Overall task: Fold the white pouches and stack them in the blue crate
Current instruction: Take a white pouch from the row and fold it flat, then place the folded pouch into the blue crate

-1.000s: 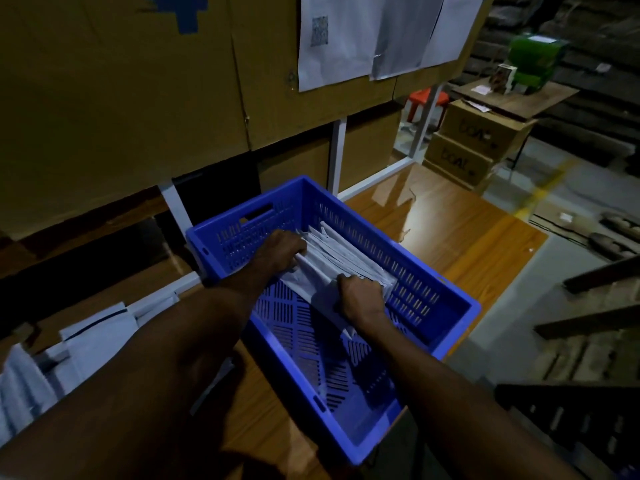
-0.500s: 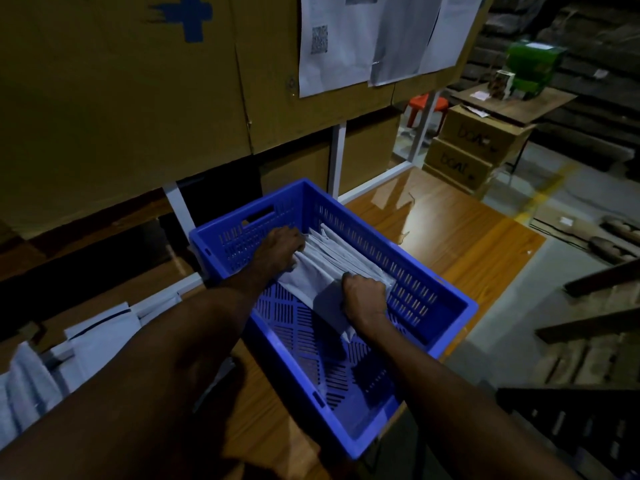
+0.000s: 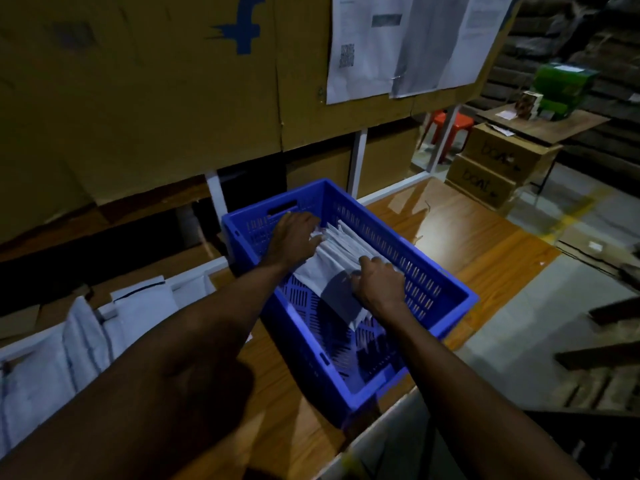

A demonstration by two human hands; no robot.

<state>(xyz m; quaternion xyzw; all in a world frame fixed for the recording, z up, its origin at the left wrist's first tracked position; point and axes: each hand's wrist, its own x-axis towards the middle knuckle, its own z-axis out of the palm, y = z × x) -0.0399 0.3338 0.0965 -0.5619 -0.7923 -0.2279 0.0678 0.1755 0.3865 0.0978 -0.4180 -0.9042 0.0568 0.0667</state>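
The blue crate [image 3: 446, 289] sits on the wooden table [image 3: 485, 244], angled away from me. Several folded white pouches [image 3: 343, 251] stand leaning in a row at the crate's far end. My left hand [image 3: 294, 237] rests on the far left of that row, fingers curled over the pouch tops. My right hand [image 3: 379, 284] grips the nearest pouch [image 3: 322, 275] at its right edge, fingers curled over it. The crate's near half shows bare slotted floor.
A heap of unfolded white pouches [image 3: 79, 337] lies at the left on the table. Cardboard panels [image 3: 138, 98] and white shelf posts rise behind the crate. Stacked brown boxes [image 3: 491, 171] and a red stool [image 3: 446, 126] stand on the floor at right.
Both hands have stayed on the pouch row and pressed it slightly toward the crate's far end. My view has shifted a little, so the crate sits further right.
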